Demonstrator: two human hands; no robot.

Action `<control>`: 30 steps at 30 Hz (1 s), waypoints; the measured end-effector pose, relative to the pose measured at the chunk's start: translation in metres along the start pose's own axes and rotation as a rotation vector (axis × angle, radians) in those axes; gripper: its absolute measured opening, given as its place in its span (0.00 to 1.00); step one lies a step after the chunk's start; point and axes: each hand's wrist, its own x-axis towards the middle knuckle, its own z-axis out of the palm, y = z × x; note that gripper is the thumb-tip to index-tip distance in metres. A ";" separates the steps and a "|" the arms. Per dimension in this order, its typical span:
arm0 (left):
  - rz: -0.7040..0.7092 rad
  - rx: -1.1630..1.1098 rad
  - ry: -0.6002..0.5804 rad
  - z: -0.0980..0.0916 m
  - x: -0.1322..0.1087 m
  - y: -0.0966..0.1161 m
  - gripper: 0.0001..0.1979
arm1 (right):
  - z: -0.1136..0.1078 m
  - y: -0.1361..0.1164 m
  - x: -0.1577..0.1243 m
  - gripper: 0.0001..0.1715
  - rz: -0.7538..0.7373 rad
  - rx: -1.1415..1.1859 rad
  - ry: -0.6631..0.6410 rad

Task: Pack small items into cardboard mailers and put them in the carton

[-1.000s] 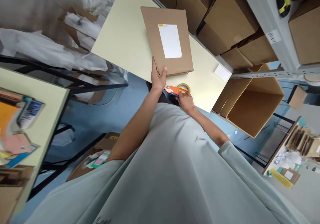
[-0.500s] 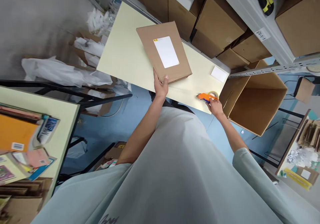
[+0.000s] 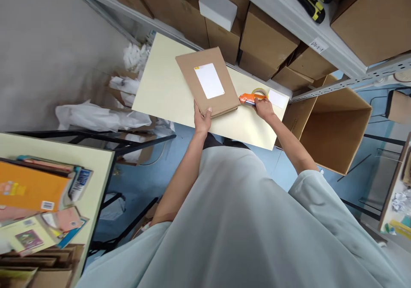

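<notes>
A flat brown cardboard box point(image 3: 188, 67) with a white label point(image 3: 209, 81) lies at a slant on the pale tabletop point(image 3: 154, 82). My left hand point(image 3: 202, 120) grips its near edge, thumb on top and fingers along the side and below. In my right hand point(image 3: 264, 108) is an orange tape dispenser point(image 3: 247, 98) with a roll of yellowish tape point(image 3: 259, 92) on it. The dispenser's front end is close to the box's right corner; whether they touch I cannot tell. A small white card point(image 3: 278, 99) lies on the table just beyond my right hand.
A big open carton point(image 3: 334, 129) stands right of the table. Behind, a metal shelf point(image 3: 276, 18) holds cardboard boxes point(image 3: 269, 33) and a white box point(image 3: 217, 7). Left, white wrapping point(image 3: 93, 117) fills cartons, and another table point(image 3: 96, 168) carries books point(image 3: 35, 189).
My right hand has brought the tape dispenser leftward and up, close to the box. My left hand still holds the box. The whole view has shifted a little.
</notes>
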 end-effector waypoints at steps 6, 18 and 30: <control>-0.080 0.229 -0.156 -0.058 0.017 0.028 0.43 | -0.011 -0.033 -0.008 0.27 -0.151 -0.012 -0.077; -0.111 0.767 0.146 -0.075 0.052 0.069 0.41 | 0.008 -0.211 -0.043 0.35 -0.334 0.265 -0.041; -0.060 0.883 0.213 -0.068 0.038 0.036 0.38 | 0.040 -0.206 -0.065 0.35 -0.323 0.507 -0.122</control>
